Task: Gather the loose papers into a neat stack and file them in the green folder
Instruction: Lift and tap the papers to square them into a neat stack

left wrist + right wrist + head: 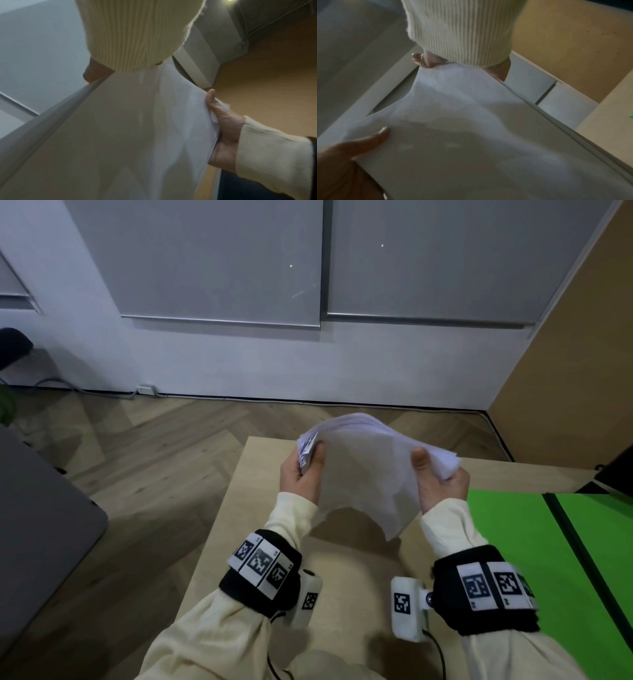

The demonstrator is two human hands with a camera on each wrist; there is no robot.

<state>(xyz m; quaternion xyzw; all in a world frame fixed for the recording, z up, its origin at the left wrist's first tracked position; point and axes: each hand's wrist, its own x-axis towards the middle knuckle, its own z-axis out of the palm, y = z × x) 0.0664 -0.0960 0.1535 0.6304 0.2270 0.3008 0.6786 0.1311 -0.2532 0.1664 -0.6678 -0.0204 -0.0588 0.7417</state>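
A stack of white papers point(366, 470) is held upright above the light wooden table point(260, 518), its lower edge sagging and clear of the tabletop. My left hand point(303, 470) grips the stack's left edge, thumb on the near face. My right hand point(433, 477) grips the right edge the same way. The left wrist view shows the papers point(128, 135) with the right hand point(224, 129) clasping their side. In the right wrist view the left hand's thumb point(373, 136) lies on the papers point(471, 135). The green folder point(513, 549) lies open on the table to the right.
A black strip point(575, 546) runs down the folder's middle. A dark object point(616, 470) sits at the table's far right. A grey surface point(41, 525) stands left across the wood floor. The wall and a brown panel point(565, 354) lie beyond.
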